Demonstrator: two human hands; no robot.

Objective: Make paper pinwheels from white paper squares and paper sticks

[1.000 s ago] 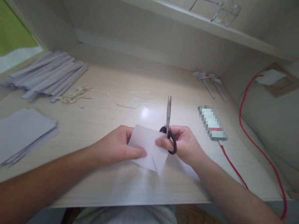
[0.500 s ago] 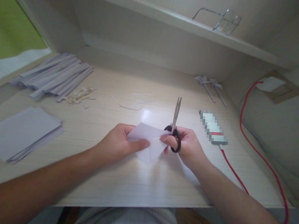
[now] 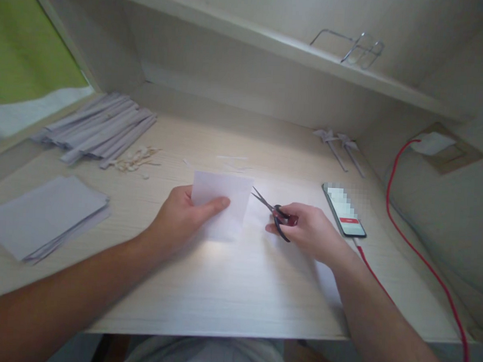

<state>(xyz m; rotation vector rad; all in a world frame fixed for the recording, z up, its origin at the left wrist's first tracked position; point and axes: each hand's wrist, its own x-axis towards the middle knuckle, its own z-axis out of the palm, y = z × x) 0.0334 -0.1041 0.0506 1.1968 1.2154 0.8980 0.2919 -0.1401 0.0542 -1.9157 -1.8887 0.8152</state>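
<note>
A white square of paper (image 3: 220, 186) is pinched in my left hand (image 3: 191, 213), thumb on the near face and fingers behind it. My right hand (image 3: 304, 227) has its fingers in the black handles of a pair of scissors (image 3: 266, 201). The blades point up and left, slightly parted, with their tips close to the paper's upper right corner. Whether the tips touch the paper I cannot tell. Thin paper strips (image 3: 232, 158) lie on the desk beyond the sheet.
To the left are a stack of white paper (image 3: 45, 214), a pile of folded paper strips (image 3: 102, 130) and some small scraps (image 3: 135, 159). Two paper pinwheels (image 3: 332, 142) lie at the back right. A phone (image 3: 345, 211) with a red cable (image 3: 424, 244) is near my right hand. A shelf (image 3: 253, 33) spans above.
The scissors have swung from pointing upward to pointing left at the paper. My right hand has let go of the paper's edge, and the left hand has turned the sheet more upright.
</note>
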